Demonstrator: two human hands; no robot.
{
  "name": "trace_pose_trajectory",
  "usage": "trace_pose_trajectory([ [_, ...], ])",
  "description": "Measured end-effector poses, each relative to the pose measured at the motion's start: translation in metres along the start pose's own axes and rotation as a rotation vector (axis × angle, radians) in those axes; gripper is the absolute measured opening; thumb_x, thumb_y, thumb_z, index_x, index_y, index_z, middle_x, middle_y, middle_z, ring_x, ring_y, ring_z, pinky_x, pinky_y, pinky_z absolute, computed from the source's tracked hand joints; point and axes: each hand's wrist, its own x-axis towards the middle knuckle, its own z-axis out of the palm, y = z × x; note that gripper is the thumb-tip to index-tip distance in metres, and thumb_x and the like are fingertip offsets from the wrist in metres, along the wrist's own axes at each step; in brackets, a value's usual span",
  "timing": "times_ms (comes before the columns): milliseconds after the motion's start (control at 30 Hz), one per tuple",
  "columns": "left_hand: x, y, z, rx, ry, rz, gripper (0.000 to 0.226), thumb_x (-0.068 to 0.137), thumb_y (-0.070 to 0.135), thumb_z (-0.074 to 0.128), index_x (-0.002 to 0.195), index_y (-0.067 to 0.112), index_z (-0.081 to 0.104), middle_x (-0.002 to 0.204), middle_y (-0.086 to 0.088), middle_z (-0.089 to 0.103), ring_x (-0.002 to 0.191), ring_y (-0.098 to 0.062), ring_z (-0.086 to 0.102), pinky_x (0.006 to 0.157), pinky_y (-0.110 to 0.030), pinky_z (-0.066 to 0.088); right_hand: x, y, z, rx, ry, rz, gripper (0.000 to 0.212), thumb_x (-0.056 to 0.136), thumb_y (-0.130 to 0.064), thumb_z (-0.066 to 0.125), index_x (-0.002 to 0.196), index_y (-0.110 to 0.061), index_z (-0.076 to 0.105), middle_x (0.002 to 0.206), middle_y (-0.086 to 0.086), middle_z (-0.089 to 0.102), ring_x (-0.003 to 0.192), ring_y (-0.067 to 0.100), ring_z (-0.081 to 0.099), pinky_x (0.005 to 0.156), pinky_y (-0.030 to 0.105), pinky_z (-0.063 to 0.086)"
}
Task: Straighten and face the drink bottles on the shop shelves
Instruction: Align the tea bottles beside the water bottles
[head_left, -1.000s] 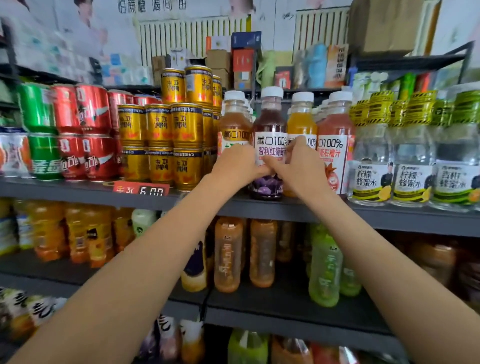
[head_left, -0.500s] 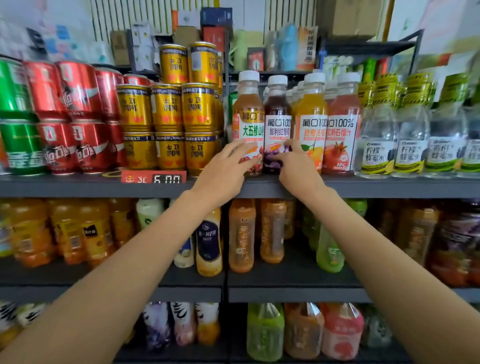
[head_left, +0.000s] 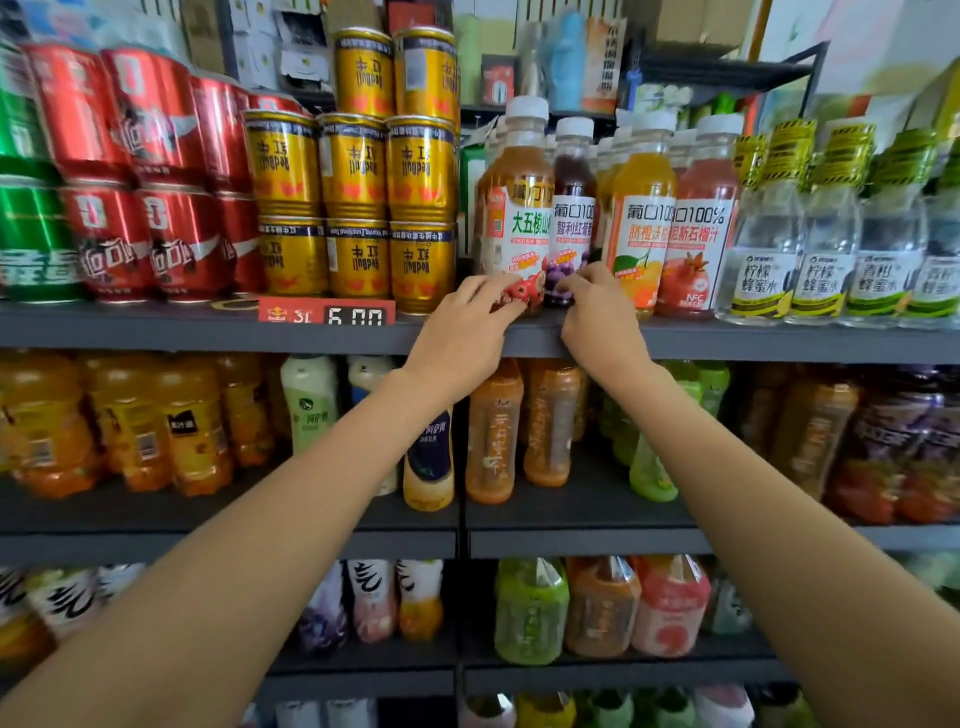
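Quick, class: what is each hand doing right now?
Left hand: fingers curled round the base of the amber juice bottle, holding it.
Right hand: fingers pinch the base of the dark grape juice bottle.

Dark grey metal shelf (head_left: 156, 332) bearing, left to right: stacked green and red cans (head_left: 109, 244), stacked gold cans (head_left: 358, 254), four white-capped juice bottles (head_left: 641, 228), clear yellow-capped honey-water bottles (head_left: 763, 260); red price tag (head_left: 327, 312) on front edge.
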Motion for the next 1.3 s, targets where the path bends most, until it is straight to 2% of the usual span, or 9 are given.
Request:
trace_pose_trajectory([
  [133,-0.029,0.004,-0.005,-0.146,0.189,-0.05,0.042,0.082,-0.003,0.05,0.123,0.002,0.057,0.133,-0.017,0.048,0.123,-0.034,0.043,0.099,-0.042,0.035,-0.029,-0.025,0.004,0.055,0.271,-0.182,0.029,0.082,0.008,0.048,0.108,0.006,0.06,0.115,0.024,0.053,0.108,0.037,0.048,0.09,0.039,0.042],
  [233,-0.065,0.0,-0.001,-0.196,0.294,-0.044,0.037,0.074,-0.001,0.052,0.11,0.002,0.061,0.118,-0.018,0.056,0.11,-0.027,0.045,0.09,-0.036,0.035,-0.061,-0.043,0.015,0.176,0.305,-0.281,0.025,0.08,0.002,0.046,0.1,0.003,0.062,0.104,0.022,0.055,0.099,0.031,0.051,0.083,0.032,0.043],
  [433,-0.241,-0.001,0.041,-0.137,-0.118,-0.27,0.026,0.069,0.001,0.061,0.095,0.001,0.065,0.098,-0.018,0.062,0.092,-0.033,0.057,0.075,-0.039,0.046,-0.194,-0.053,0.094,0.236,-0.203,-0.378,0.021,0.074,0.015,0.057,0.093,0.007,0.062,0.094,0.025,0.058,0.082,0.04,0.056,0.066,0.042,0.05],
  [533,-0.311,-0.004,0.052,-0.092,-0.34,-0.433,0.041,0.054,-0.006,0.078,0.092,0.0,0.066,0.095,-0.018,0.063,0.085,-0.039,0.063,0.069,-0.045,0.052,-0.243,-0.05,0.138,0.268,-0.406,-0.294,0.02,0.076,0.014,0.058,0.095,0.008,0.061,0.097,0.026,0.056,0.08,0.042,0.056,0.063,0.046,0.05],
  [667,-0.361,-0.014,0.075,-0.044,-0.447,-0.596,0.036,0.071,0.003,0.074,0.105,-0.001,0.062,0.107,-0.019,0.058,0.096,-0.04,0.057,0.077,-0.048,0.047,-0.296,-0.05,0.195,0.297,-0.535,-0.065,0.024,0.085,0.0,0.055,0.109,0.005,0.054,0.116,0.023,0.046,0.092,0.037,0.052,0.078,0.041,0.046],
  [833,-0.365,-0.019,0.136,-0.108,-0.432,-0.653,0.042,0.084,0.018,0.063,0.121,0.001,0.052,0.12,-0.02,0.048,0.112,-0.036,0.045,0.091,-0.041,0.037,-0.318,-0.041,0.262,0.391,-0.636,0.336,0.059,0.088,-0.022,0.064,0.133,0.0,0.033,0.134,0.016,0.034,0.116,0.031,0.045,0.09,0.031,0.038],
  [1000,-0.367,-0.008,0.193,-0.21,-0.371,-0.527,0.05,0.087,0.015,0.059,0.134,0.007,0.045,0.136,-0.016,0.039,0.122,-0.034,0.039,0.1,-0.042,0.036,-0.321,-0.045,0.306,0.641,-0.547,0.524,0.084,0.084,-0.015,0.067,0.147,-0.004,0.014,0.147,0.015,0.028,0.13,0.028,0.038,0.102,0.03,0.033],
  [1133,-0.364,0.009,0.208,-0.294,-0.349,-0.586,0.047,0.087,0.007,0.055,0.133,0.006,0.046,0.136,-0.018,0.036,0.125,-0.033,0.036,0.103,-0.042,0.033,-0.326,-0.036,0.304,0.643,-0.552,0.488,0.079,0.085,-0.008,0.063,0.148,-0.007,0.015,0.147,0.014,0.027,0.125,0.029,0.044,0.101,0.037,0.04],
  [1300,-0.343,0.033,0.213,-0.418,-0.277,-0.565,0.042,0.086,0.002,0.055,0.127,0.001,0.049,0.123,-0.018,0.046,0.113,-0.033,0.047,0.09,-0.038,0.04,-0.33,-0.007,0.267,0.535,-0.322,0.442,0.053,0.089,-0.009,0.058,0.137,-0.005,0.034,0.132,0.01,0.042,0.082,0.011,0.054,0.073,0.017,0.041],
])
